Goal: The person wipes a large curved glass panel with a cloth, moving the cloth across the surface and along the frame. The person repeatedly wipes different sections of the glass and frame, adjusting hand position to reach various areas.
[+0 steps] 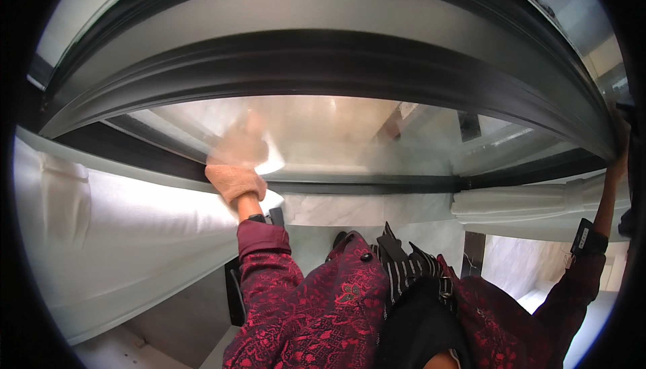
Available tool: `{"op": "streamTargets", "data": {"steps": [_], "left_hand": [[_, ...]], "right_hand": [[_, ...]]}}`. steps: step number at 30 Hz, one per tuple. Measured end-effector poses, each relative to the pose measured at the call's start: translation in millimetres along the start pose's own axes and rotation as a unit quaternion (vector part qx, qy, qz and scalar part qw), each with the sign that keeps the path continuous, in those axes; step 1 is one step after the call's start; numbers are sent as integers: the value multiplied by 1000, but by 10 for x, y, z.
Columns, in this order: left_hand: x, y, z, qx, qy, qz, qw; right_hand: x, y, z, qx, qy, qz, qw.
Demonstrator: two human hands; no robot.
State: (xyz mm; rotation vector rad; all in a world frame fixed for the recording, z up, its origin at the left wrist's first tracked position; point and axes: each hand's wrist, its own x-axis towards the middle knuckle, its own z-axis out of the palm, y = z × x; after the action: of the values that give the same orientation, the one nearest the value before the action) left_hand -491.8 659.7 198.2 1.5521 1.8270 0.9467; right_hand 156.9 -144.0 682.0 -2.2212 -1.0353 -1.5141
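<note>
An orange-pink cloth point(235, 181) covers my left hand point(241, 188) and hides its fingers. It lies against the lower left of a glass pane point(333, 136) in a dark frame point(353, 73), and the glass shows its reflection. At the far right rim, my right hand point(620, 159) is raised to the end of the dark frame. That hand is dim and partly cut off, so its grip is unclear. Dark bands with small devices sit on both wrists.
Gathered white curtains hang at the left point(151, 227) and right point(515, 202). Below the pane runs a pale marbled sill point(333, 210). A dark post point(473, 253) stands at lower right. Beyond the upper dark frame, more glass is visible at upper right.
</note>
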Motion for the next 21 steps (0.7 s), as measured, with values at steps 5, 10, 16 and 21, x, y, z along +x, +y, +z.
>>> {"op": "streamTargets", "data": {"steps": [5, 10, 16, 21], "left_hand": [[-552, -15, 303, 83, -45, 15, 995], [-1220, 228, 661, 168, -128, 71, 975], [-2423, 836, 1154, 250, -267, 181, 913], [-2918, 1054, 1245, 321, -328, 190, 868]], "right_hand": [[-25, -211, -41, 5, 9, 25, 1000], [97, -450, -16, 121, -5, 149, 981], [177, -930, 91, 244, 81, 255, 932], [251, -1636, 66, 195, 67, 214, 955]]}}
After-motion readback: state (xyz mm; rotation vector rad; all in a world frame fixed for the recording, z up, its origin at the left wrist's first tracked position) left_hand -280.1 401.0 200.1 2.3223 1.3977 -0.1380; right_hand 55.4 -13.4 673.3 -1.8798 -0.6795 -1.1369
